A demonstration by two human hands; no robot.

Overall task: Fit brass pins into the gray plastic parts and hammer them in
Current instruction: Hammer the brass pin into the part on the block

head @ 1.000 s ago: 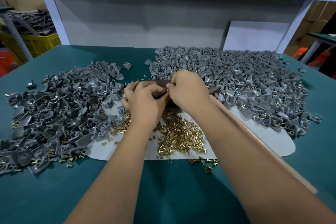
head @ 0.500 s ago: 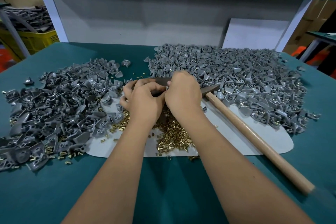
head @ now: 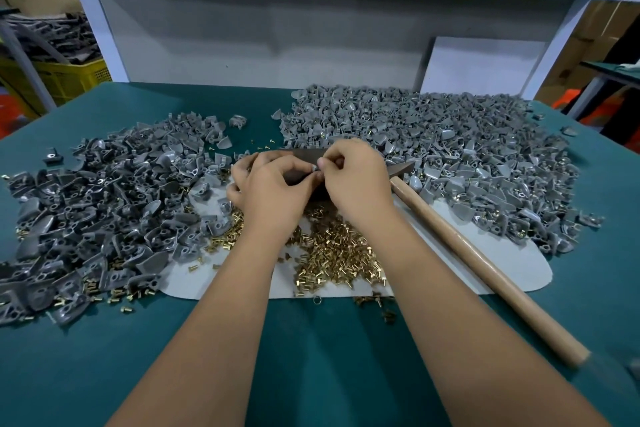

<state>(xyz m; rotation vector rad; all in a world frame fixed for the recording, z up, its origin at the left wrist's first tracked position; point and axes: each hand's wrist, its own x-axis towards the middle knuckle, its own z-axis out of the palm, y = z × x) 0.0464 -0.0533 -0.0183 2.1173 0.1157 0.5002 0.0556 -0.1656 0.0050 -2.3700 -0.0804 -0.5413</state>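
Observation:
My left hand (head: pixel 268 189) and my right hand (head: pixel 356 180) meet at the middle of the table, fingertips pinched together on one small gray plastic part (head: pixel 314 168). Whether a brass pin is between the fingers is hidden. A heap of loose brass pins (head: pixel 332 253) lies on the white mat (head: pixel 512 267) just below my wrists. A hammer with a wooden handle (head: pixel 485 270) lies on the mat to the right, its dark head (head: pixel 401 168) beside my right hand. Piles of gray plastic parts spread on the left (head: pixel 104 204) and right (head: pixel 450 149).
The table has a teal cover (head: pixel 311 357). A white shelf frame (head: pixel 93 21) and gray back panel stand behind the piles. A yellow crate (head: pixel 69 76) of dark parts sits off the table's far left. A white board (head: pixel 481 66) leans at the back right.
My right hand let go of the hammer, whose handle now lies flat on the mat to the right. Both hands stay together on the small part.

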